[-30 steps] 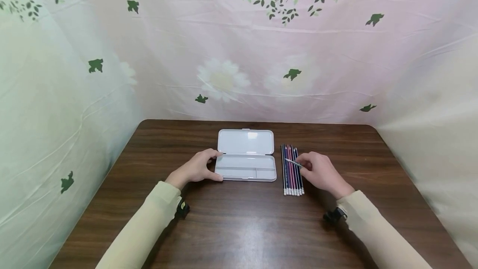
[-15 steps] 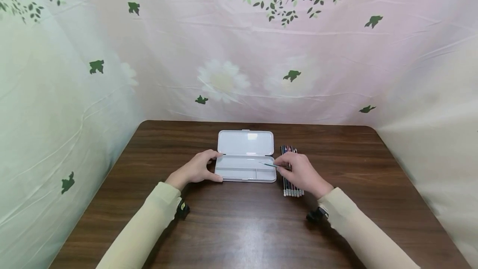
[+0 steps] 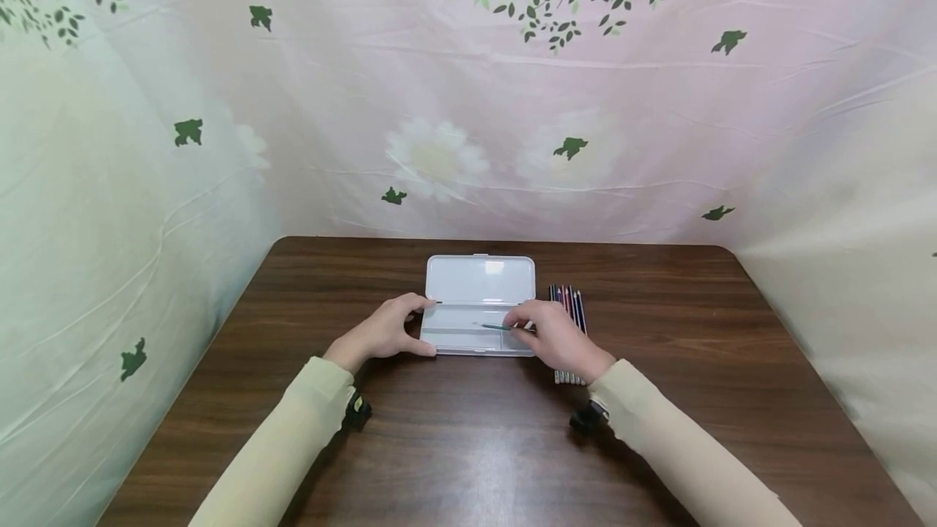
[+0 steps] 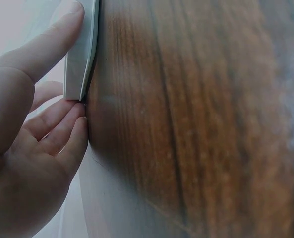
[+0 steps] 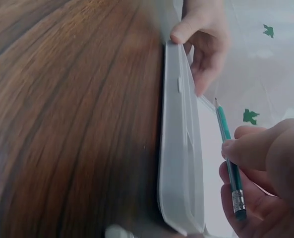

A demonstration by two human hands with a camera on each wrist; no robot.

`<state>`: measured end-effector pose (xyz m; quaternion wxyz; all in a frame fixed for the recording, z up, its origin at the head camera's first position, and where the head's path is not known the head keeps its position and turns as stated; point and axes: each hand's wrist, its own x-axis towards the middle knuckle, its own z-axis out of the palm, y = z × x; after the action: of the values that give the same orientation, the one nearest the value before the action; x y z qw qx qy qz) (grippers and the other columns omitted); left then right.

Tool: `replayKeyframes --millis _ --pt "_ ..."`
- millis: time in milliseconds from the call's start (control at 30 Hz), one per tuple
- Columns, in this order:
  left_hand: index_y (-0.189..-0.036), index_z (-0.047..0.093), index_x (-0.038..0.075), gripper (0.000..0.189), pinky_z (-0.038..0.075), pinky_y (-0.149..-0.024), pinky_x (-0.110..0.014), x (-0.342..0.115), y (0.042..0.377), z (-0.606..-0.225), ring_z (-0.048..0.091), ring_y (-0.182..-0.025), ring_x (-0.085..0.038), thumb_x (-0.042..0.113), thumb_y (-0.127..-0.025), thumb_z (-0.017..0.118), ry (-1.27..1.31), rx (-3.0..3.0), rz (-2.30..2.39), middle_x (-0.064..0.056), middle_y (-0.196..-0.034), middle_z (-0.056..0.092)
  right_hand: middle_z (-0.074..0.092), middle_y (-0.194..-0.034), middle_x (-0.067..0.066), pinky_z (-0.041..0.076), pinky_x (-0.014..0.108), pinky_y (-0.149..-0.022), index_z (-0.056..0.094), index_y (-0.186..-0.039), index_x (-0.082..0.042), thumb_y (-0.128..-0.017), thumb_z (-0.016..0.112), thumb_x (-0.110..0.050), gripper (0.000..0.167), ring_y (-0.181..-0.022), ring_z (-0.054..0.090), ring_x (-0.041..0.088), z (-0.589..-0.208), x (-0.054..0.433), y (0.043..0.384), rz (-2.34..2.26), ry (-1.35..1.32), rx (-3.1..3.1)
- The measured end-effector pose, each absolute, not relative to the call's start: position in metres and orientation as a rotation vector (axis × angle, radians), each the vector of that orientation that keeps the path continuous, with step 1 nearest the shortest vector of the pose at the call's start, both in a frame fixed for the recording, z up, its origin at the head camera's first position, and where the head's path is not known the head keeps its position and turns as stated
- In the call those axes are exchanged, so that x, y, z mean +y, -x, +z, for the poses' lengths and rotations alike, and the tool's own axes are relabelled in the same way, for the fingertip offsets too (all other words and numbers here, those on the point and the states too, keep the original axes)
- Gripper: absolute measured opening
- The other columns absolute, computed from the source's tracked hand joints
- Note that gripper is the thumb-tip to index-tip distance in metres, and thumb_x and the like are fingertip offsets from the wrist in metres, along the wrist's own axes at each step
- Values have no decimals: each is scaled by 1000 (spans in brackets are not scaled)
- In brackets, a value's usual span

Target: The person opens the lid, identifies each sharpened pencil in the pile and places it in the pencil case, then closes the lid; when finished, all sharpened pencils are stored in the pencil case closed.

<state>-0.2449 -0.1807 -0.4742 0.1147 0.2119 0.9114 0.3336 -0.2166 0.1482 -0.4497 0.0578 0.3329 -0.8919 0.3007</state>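
Well, one green pencil (image 5: 233,174) is pinched above an open white case (image 3: 454,317)

From where I stand, the person's right hand (image 3: 558,338) has the pencil nipped between thumb and fingers, held over the right part of the case's tray. Its sharpened tip points toward the left hand (image 3: 386,328), and its eraser end lies back at the right palm. Thumb and fingers of the left hand are spread wide around the case's left end, thumb at the front corner, fingers round at the back.

Between the hands, the tray shows a long compartment behind and a divided strip in front; the right hand hides some of its right end. The lid (image 3: 479,279) lies folded back, beyond both hands. Partly under the right hand, just beside the case, is a row of pencils (image 3: 579,307), eraser ends toward the person.

All this sits on a dark wooden table (image 3: 468,437). Pale sleeves (image 3: 278,446) reach to both wrists, each wearing a black device (image 3: 357,411). Beyond the hands hangs a pale cloth (image 3: 476,96) printed with green birds and flowers.
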Motion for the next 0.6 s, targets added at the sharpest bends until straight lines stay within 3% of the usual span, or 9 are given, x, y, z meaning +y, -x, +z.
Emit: replayKeyframes --millis 600 --pt "-145 60 6 85 51 -112 -45 -183 245 -474 57 -130 -28 36 -76 97 -685 2672 1006 -9 -140 62 78 -98 4 62 35 -87 79 -101 -5 -90 73 8 19 -94 72 16 -458 91 224 862 -1226 -2705"
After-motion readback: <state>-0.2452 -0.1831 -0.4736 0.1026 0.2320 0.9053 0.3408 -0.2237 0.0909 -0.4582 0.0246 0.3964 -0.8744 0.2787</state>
